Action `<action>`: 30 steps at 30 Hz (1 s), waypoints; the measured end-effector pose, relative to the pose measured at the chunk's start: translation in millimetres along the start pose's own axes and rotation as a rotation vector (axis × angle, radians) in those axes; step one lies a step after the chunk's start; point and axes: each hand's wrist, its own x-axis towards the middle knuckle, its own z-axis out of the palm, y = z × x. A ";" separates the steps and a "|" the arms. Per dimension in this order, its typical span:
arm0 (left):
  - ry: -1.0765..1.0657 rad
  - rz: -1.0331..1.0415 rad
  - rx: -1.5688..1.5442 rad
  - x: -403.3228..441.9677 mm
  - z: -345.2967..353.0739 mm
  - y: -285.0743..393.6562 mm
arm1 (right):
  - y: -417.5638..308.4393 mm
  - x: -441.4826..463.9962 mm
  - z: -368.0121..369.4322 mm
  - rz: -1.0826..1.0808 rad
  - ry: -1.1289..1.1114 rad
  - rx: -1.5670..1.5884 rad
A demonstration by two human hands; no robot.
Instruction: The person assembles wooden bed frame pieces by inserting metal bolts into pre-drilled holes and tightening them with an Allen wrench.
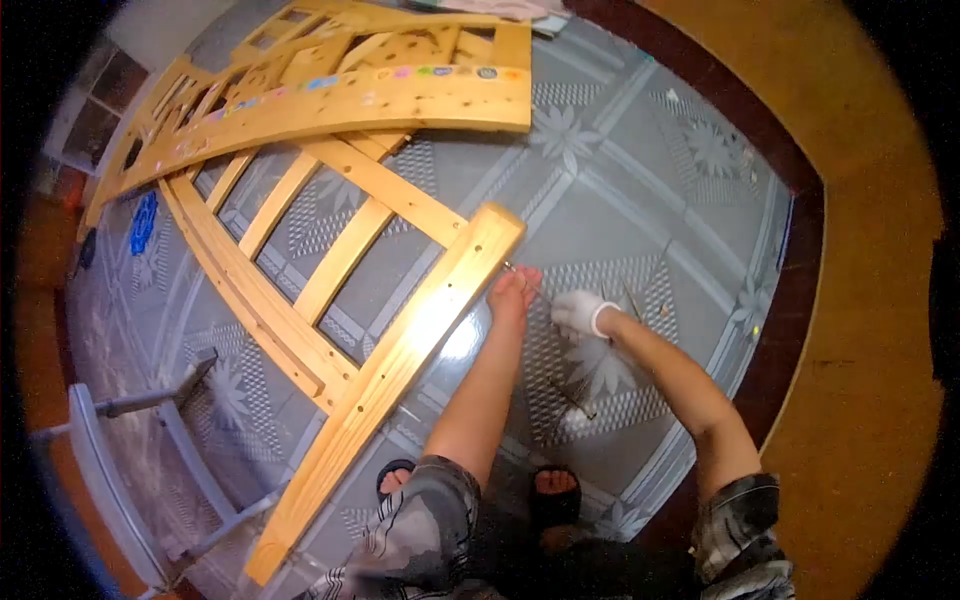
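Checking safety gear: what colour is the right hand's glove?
The glove is white; the head view shows it best.

The left arm reaches forward, left hand closed; the right arm bends, white-gloved right hand curled nearby.

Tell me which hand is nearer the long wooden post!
Left. The left hand is close beside one end of the wooden post; the white-gloved right hand is farther out, over the floor.
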 end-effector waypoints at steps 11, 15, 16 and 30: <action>0.009 -0.065 -0.034 1.0 -3.1 -2.2 | -21.6 -0.8 14.0 -0.039 0.151 -0.568; 0.005 -0.071 -0.012 0.5 -0.5 3.4 | -23.9 3.8 15.3 -0.022 0.173 -0.669; 0.013 -0.078 -0.009 -2.6 -0.7 4.2 | -29.3 5.5 16.4 0.048 0.154 -0.741; 0.002 0.053 0.100 9.7 -6.4 -10.1 | -10.6 14.7 25.3 -0.098 0.595 -1.033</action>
